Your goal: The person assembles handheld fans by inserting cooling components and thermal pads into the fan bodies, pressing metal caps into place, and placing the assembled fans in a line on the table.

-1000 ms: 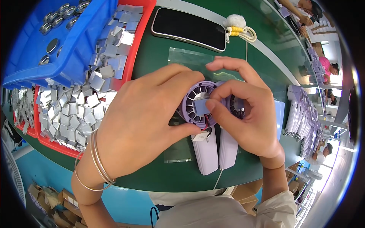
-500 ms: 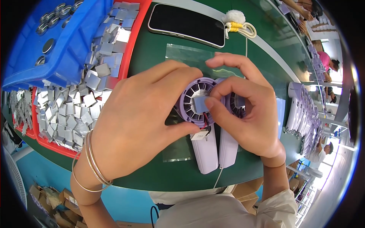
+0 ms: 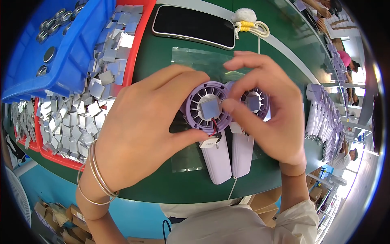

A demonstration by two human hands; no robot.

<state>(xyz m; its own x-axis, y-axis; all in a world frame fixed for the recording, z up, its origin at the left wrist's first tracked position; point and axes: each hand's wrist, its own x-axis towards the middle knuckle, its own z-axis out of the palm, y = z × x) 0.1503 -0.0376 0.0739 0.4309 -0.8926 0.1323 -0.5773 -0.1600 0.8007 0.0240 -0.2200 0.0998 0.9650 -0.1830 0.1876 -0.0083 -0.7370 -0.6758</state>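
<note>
My left hand (image 3: 148,107) grips the round head of a lilac handheld fan (image 3: 216,156), thumb at its lower edge and fingers along its upper left. A square grey-blue plate (image 3: 210,109) lies on the hub inside the ring of fins. Red and black wires run down from the head to a small white connector (image 3: 209,142) beside my thumb. My right hand (image 3: 270,107), slightly blurred, hovers at the right of that head with thumb and fingers apart, nothing visible between them. Partly behind it lies a second lilac fan (image 3: 243,156), also with a square plate (image 3: 254,103) on its hub.
Red trays (image 3: 136,53) full of small square metal plates (image 3: 77,126) stand at the left. Above them sits a blue bin (image 3: 73,61) holding round metal parts (image 3: 50,54). A phone (image 3: 194,26) and a corded pompom (image 3: 245,16) lie behind; more lilac fans (image 3: 321,114) are lined up right.
My right thumb and fingers have come off the plate on the left fan and moved slightly right, uncovering it. More of the second fan's plate shows. My left hand keeps its grip.
</note>
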